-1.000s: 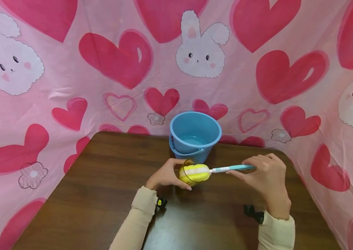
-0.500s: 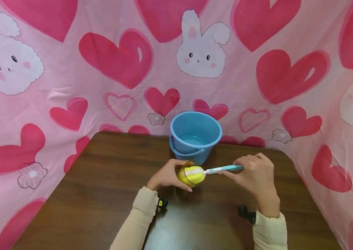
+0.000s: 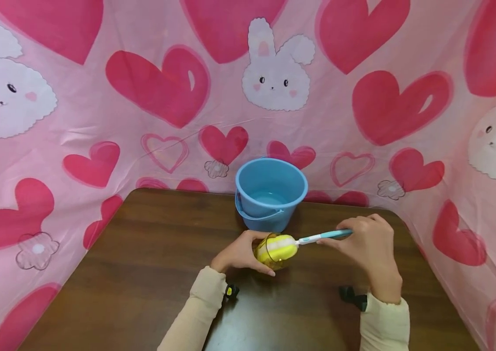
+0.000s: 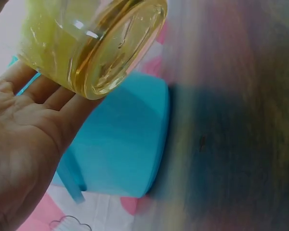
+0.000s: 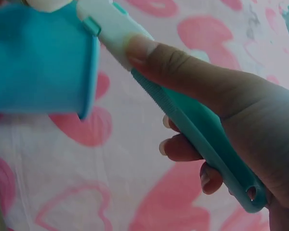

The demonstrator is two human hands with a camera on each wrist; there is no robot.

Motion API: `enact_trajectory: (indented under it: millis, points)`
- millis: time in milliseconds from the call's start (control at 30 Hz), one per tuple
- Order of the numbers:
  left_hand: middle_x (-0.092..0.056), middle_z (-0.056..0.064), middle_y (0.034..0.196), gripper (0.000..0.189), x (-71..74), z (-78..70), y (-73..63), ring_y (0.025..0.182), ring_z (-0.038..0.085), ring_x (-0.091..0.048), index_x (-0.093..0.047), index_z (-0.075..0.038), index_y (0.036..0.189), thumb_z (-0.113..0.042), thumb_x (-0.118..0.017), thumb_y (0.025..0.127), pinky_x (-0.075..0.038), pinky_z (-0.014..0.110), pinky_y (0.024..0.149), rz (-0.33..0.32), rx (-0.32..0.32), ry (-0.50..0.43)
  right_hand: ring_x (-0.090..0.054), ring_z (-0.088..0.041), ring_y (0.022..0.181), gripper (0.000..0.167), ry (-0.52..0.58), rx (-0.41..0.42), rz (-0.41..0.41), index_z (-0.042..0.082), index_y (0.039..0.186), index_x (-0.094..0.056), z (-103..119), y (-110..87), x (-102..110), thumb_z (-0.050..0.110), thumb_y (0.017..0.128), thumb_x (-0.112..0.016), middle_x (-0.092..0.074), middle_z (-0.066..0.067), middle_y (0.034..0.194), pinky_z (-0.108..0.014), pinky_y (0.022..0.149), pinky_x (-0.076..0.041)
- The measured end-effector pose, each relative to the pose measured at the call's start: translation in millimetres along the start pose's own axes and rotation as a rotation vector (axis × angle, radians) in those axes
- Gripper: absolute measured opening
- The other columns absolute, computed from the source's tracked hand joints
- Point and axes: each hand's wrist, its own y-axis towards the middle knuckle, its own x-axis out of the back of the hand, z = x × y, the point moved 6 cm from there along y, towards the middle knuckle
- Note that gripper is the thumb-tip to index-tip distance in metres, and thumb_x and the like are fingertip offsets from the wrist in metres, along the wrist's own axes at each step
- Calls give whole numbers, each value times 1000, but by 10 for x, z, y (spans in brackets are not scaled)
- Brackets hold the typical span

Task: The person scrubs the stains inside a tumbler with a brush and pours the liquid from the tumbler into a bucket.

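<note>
An amber see-through glass lies tilted in my left hand, its mouth turned to the right. Fingers and thumb curl round its sides. The yellow-and-white sponge head of a cup brush sits partly inside the glass and partly beyond the rim. My right hand grips the brush's white-and-teal handle, with the thumb pressed along its top in the right wrist view. The left wrist view shows the thick glass base, held above the table.
Just behind the hands, a blue bucket stands near the back edge of the dark wooden table, its handle hanging at the front. Pink heart-and-rabbit cloth hangs behind and at both sides.
The sponge head went deeper into the glass, then came partway back out as my right hand moved left and then right. My left hand and the glass shifted slightly toward me. The view shifted slightly.
</note>
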Motion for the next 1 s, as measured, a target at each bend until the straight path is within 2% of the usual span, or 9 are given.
enact_trajectory:
  millis: [133,233,267,367,500,600,867,1000]
  points:
    - [-69,-11,121,76,-5,-2,-9,110,10,-62,-64,-25,135,-29,-98,66,-54,31,99,-3,-6,-35,-57,-19,51,64,33,-32,-33,8,72,-78,-130,-40,121,70,60,-87,-68,-5,60,-42,66,-43]
    - [-69,-11,122,76,23,-13,-24,112,11,-63,-64,-25,135,-29,-97,67,-52,32,101,-12,-13,-41,-57,-20,52,80,54,-54,-52,8,73,-78,-181,-57,164,87,70,-64,-69,-5,61,-43,67,-42]
    - [-69,-11,123,76,36,-17,-29,113,11,-62,-64,-25,135,-29,-97,67,-52,33,102,-16,-11,-41,-58,-20,52,85,54,-54,-60,8,73,-78,-184,-59,173,90,72,-57,-69,-6,62,-43,67,-42]
    - [-68,-11,125,76,70,-36,-42,115,11,-62,-64,-25,136,-29,-97,68,-52,33,103,-28,-12,-43,-58,-21,51,89,57,-39,-101,7,73,-78,-165,-58,183,92,74,-50,-70,-6,62,-42,67,-42]
    - [-69,-10,123,73,109,-67,-48,113,12,-63,-64,-24,134,-30,-96,69,-54,33,99,-48,2,-63,-56,-21,49,90,66,-8,-163,7,72,-77,-107,-38,168,92,76,-49,-69,-7,60,-40,66,-39]
    - [-69,-9,121,71,131,-88,-49,110,13,-63,-65,-25,132,-31,-96,68,-55,33,97,-65,9,-67,-57,-20,49,88,72,12,-172,6,71,-77,-47,-14,128,90,78,-50,-68,-6,60,-40,66,-40]
    - [-69,-12,119,72,178,-135,-58,111,12,-60,-66,-24,131,-33,-97,66,-53,33,99,-87,-1,12,-61,-20,52,87,54,89,-91,5,73,-77,182,34,-14,85,84,-45,-70,-8,63,-41,64,-45]
    - [-69,-13,120,72,210,-149,-76,111,12,-59,-66,-24,131,-30,-97,67,-52,33,100,-83,3,-4,-62,-21,53,88,49,96,-85,6,73,-77,242,45,-33,85,85,-42,-71,-7,64,-41,65,-46]
